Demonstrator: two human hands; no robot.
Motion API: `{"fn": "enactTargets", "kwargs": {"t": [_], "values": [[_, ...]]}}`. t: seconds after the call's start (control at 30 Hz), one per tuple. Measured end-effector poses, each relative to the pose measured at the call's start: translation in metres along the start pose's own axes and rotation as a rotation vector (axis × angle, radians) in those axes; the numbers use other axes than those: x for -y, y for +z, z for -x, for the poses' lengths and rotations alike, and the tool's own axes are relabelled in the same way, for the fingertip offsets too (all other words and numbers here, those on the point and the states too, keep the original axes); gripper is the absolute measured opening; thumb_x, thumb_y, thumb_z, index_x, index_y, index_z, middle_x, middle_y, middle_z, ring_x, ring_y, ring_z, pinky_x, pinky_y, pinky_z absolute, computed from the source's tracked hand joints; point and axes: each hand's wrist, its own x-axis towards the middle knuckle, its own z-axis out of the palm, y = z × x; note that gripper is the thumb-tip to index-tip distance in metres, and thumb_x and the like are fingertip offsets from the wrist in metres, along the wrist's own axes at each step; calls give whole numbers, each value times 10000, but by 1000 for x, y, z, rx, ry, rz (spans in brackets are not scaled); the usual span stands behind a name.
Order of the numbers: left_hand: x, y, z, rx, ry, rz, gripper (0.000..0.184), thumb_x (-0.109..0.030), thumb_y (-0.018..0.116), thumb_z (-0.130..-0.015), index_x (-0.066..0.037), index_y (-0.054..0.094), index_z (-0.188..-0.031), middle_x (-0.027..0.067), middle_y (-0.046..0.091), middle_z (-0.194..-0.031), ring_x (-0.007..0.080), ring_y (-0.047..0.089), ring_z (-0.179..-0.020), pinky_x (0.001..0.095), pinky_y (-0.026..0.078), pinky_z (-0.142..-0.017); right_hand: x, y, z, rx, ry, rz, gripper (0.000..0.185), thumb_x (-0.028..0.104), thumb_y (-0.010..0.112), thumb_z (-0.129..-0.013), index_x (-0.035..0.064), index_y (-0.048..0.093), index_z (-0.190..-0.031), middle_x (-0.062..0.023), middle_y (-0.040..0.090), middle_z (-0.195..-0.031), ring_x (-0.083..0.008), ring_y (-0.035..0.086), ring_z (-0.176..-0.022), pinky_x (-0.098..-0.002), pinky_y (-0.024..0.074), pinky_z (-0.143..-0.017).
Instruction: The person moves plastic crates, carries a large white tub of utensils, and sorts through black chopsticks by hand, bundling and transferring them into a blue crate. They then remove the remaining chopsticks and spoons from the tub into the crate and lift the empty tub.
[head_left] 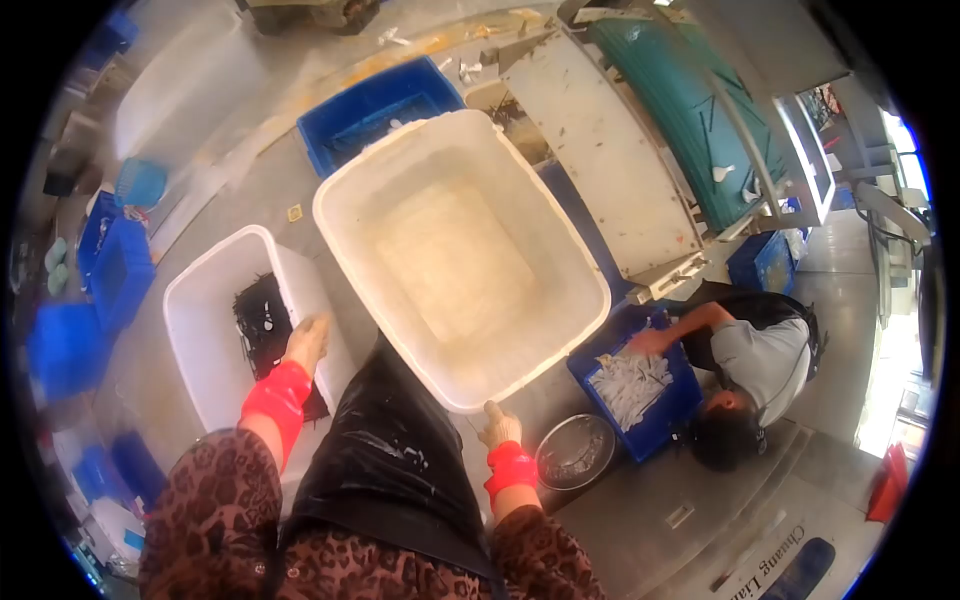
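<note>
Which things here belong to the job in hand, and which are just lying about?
Likely in the job:
big tub, right hand at its rim
white bin, left hand at its side

Apparently lying about:
top-centre blue crate
light-blue basket

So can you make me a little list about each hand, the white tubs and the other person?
Left hand: by the smaller white tub; touching or not, unclear
Right hand: at the big white tub's near rim
Smaller white tub: dark stuff inside
Other person: reaching into a blue tray of pale pieces
</note>
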Motion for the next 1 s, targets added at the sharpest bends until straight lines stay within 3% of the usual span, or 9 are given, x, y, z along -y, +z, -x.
{"fn": "enactTargets", "kwargs": {"t": [0.2,0.23,0.3,0.57,0.7,0.77,0.87,0.97,1.0], "values": [[-28,57,-194,161,-169,-31,434,-349,490,-738,3,449,-988,80,508,-803,182,494,-692,296,406,-639,40,70,-75,-247,104,181,456,312,640,-578,23,482,-893,-162,519,-868,-282,528,-795,-331,445,-646],[-31,62,-216,165,-177,-12,444,-348,491,-737,8,444,-998,96,521,-832,201,511,-719,308,412,-659,47,76,-80,-195,-40,815,431,304,641,-567,32,493,-867,-166,530,-856,-278,535,-779,-330,447,-644],[-38,71,-232,94,-231,-57,437,-322,490,-743,16,435,-1014,116,527,-900,218,527,-778,318,423,-682,63,78,-81,-96,-182,1439,406,295,642,-556,40,503,-840,-169,540,-845,-274,542,-764,-329,450,-642],[-57,93,-247,275,-229,-248,450,-307,432,-788,51,396,-1059,158,506,-988,264,530,-850,355,420,-759,74,78,-86,-392,-115,1279,319,222,603,-530,58,553,-799,-201,547,-782,-314,539,-758,-331,430,-689],[-56,84,-248,176,-237,-286,429,-318,463,-758,61,468,-959,149,542,-880,229,552,-741,334,444,-657,78,87,-90,-449,98,790,273,213,573,-626,9,523,-800,-176,556,-822,-270,545,-753,-294,428,-673],[-57,85,-254,143,-225,-274,433,-321,471,-751,55,468,-966,149,542,-870,230,550,-734,330,446,-643,87,82,-91,-427,113,787,271,202,580,-616,27,527,-815,-177,553,-819,-278,546,-757,-305,432,-677],[-45,89,-262,107,-194,-280,447,-330,480,-743,51,464,-976,147,536,-875,232,545,-742,325,447,-633,90,83,-88,-271,-214,1373,260,185,595,-589,56,541,-807,-185,552,-750,-301,546,-735,-329,441,-664],[-48,100,-261,62,-232,-245,444,-334,485,-739,32,460,-990,138,528,-894,236,540,-747,341,443,-627,89,76,-107,-346,-101,1363,316,203,644,-499,63,537,-761,-164,543,-679,-311,528,-676,-354,432,-634],[-52,105,-258,51,-247,-231,441,-334,485,-738,22,458,-998,132,525,-904,237,538,-748,351,439,-626,89,72,-108,-291,-234,1353,316,201,653,-495,62,528,-750,-160,540,-665,-308,526,-661,-356,433,-621]]}}
